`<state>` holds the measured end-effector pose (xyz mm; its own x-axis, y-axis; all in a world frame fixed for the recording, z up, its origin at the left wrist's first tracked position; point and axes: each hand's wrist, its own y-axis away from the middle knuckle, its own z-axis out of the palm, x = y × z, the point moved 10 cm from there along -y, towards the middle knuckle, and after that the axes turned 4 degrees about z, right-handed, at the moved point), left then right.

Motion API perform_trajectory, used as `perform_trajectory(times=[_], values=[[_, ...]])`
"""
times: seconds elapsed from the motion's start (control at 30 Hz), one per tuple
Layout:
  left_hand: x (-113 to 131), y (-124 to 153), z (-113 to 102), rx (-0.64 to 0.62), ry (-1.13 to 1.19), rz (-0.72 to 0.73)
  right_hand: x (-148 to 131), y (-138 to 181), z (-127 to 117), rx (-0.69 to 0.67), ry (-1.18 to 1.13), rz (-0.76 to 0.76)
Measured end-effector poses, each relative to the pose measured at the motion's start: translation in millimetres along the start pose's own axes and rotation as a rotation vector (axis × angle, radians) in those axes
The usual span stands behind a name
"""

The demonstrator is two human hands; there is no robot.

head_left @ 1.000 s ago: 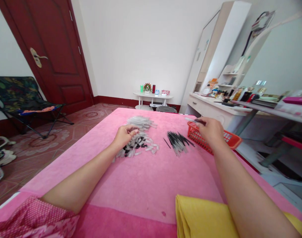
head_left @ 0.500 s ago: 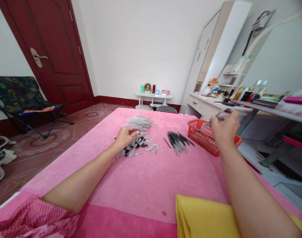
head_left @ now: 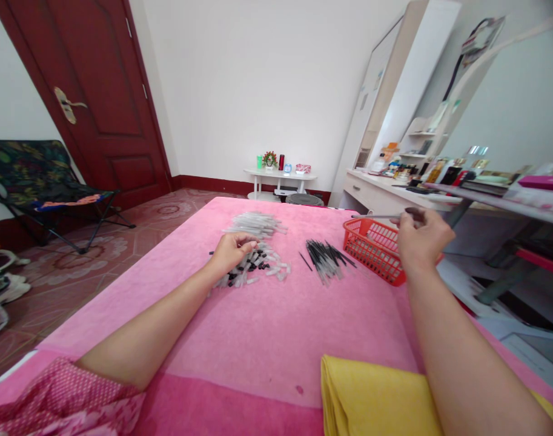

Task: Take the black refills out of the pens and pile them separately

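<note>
My left hand [head_left: 231, 251] rests over a pile of small pen caps [head_left: 253, 264], black and clear. Its fingers are pinched, and whatever they hold is too small to make out. Just behind lies a heap of clear pen barrels [head_left: 258, 225]. Over the orange-red basket [head_left: 376, 251], my right hand [head_left: 424, 236] grips a slim greyish pen [head_left: 378, 216], held nearly level and pointing left. Between the hands is a bundle of black-tipped pen refills [head_left: 324, 260], with one lying a little apart on its left.
A pink cloth [head_left: 258, 339] covers the table. Folded yellow cloth [head_left: 376, 393] lies at the near right edge. The dressing table [head_left: 371, 188] with bottles stands beyond the basket. On the left are a folding chair [head_left: 62, 188] and a red door [head_left: 94, 91].
My right hand has shifted slightly right, and the pen in it has swung from a downward slant to nearly level. My left hand has stayed over the caps.
</note>
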<state>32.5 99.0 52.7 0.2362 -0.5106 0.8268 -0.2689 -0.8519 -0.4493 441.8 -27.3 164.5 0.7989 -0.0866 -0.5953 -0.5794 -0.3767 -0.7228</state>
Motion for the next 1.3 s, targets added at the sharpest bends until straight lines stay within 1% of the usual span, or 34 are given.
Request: perform_trajectory(times=[0.07, 0.17, 0.37, 0.5, 0.6, 0.7, 0.77, 0.83, 0.9, 0.97, 1.07, 1.13, 1.17, 1.23, 1.3], values=[[-1, 0, 0, 0.001, -0.006, 0.001, 12, -2, -1, 0.007, 0.062, 0.037], [-3, 0, 0, -0.004, -0.012, -0.004, 23, -2, 2, -0.04, 0.142, 0.081], [0, 0, 0, -0.012, 0.011, -0.012, 29, -3, 1, -0.037, 0.207, 0.1], [2, 1, -1, -0.004, 0.018, -0.033, 32, -1, -2, -0.061, 0.393, 0.188], [2, 1, -1, -0.001, 0.023, -0.031, 20, 3, -5, -0.066, 0.424, 0.186], [1, 0, -1, -0.006, -0.001, -0.011, -2, 6, -6, -0.047, 0.374, 0.117], [2, 1, 0, -0.013, -0.024, 0.001, -16, 9, -1, -0.05, 0.327, 0.067], [2, 1, 2, -0.026, -0.047, 0.012, -31, 14, 12, -0.107, 0.248, 0.001], [3, 2, 4, -0.043, -0.08, 0.029, -49, 25, 30, -0.214, 0.152, -0.092], [3, 2, 6, -0.056, -0.118, 0.045, -67, 42, 52, -0.353, 0.1, -0.182], [1, 0, 0, -0.034, -0.17, 0.065, -85, 80, 87, -0.608, 0.164, -0.262], [-1, -3, -12, 0.027, -0.22, 0.069, -91, 109, 105, -0.754, 0.241, -0.311], [-3, -5, -20, 0.064, -0.25, 0.063, -93, 122, 111, -0.794, 0.278, -0.337], [-9, -7, -39, 0.143, -0.315, 0.038, -96, 144, 121, -0.843, 0.339, -0.396], [-16, -8, -56, 0.206, -0.368, 0.014, -94, 159, 128, -0.859, 0.396, -0.433]])
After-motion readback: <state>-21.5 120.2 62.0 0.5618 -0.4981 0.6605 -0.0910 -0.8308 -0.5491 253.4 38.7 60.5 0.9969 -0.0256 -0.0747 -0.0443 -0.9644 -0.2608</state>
